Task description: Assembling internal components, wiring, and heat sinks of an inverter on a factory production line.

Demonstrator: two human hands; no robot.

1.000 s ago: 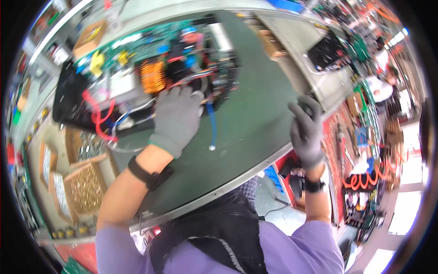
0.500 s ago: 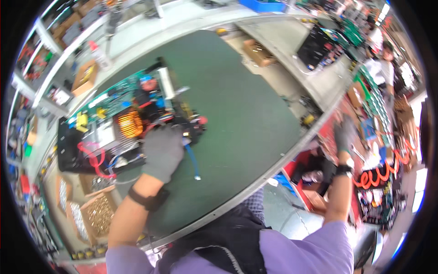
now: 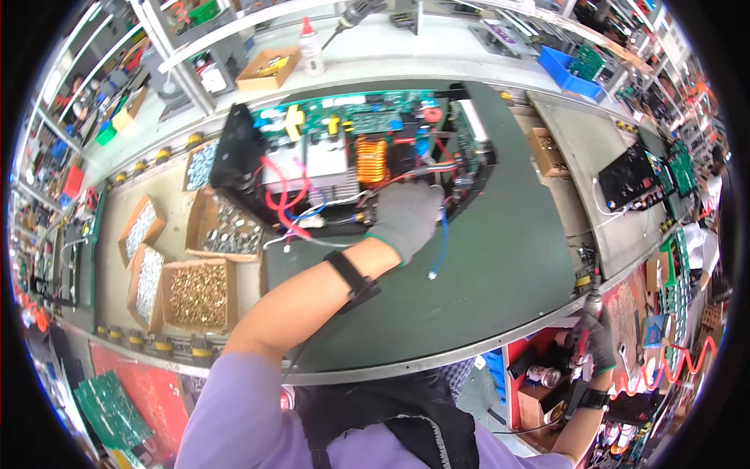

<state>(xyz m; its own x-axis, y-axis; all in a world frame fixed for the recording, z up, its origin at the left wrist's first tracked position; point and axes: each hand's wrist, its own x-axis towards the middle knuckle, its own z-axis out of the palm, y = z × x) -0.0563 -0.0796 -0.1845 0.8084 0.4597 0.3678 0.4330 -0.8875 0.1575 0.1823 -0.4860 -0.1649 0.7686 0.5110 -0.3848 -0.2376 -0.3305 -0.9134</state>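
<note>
My left hand [image 3: 408,219], in a grey glove, is closed at the front of an open electronic unit [image 3: 242,156]. Its fingertips reach in among wires, and what they hold is hidden. The unit has a black housing, a green circuit board [image 3: 367,105], a copper-wound coil [image 3: 372,161] and a finned metal heat sink [image 3: 312,164]. A pink cable [image 3: 275,187] loops at its left, while a blue wire [image 3: 444,246] hangs out over the green mat. Past the table's right edge, my gloved right hand [image 3: 600,344] grips a red-and-grey screwdriver [image 3: 594,303], tip upward.
Cardboard boxes of brass-coloured fasteners [image 3: 198,295] and silver parts [image 3: 226,230] sit left of the mat. Behind stand a red-capped bottle [image 3: 311,51] and a blue bin [image 3: 569,76]. Another black unit [image 3: 629,176] lies at right, above an orange coiled hose [image 3: 691,363].
The view has swung, so the table now lies straighter. My right hand, formerly outstretched over the red surface with no tool visible, now grips the screwdriver nearer the table edge. My left hand stays at the unit.
</note>
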